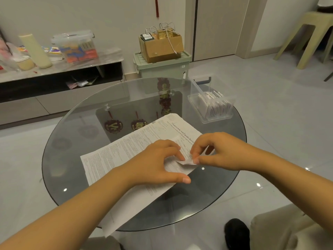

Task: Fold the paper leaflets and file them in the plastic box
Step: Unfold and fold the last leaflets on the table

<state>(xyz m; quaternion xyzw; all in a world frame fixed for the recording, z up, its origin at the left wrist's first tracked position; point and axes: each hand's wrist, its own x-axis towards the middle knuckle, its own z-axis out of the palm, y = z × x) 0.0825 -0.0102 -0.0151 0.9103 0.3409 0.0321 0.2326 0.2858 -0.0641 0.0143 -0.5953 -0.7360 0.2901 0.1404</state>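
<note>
Both hands work the large white printed paper leaflet (144,139): left hand (158,159) pressing flat, right hand (221,152) fingers pinching its corner; clear plastic box (212,103) already holds folded leaflets.

Leaflet (126,152) on table (75,123), plastic box (212,105) behind right, holding folded leaflets (214,103)

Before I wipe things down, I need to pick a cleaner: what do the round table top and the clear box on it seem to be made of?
The table top looks like smoked glass: it is see-through, glossy, and mirrors ceiling lights. The clear box seems thin, transparent plastic with moulded rims; folded leaflets show through its wall.
</note>
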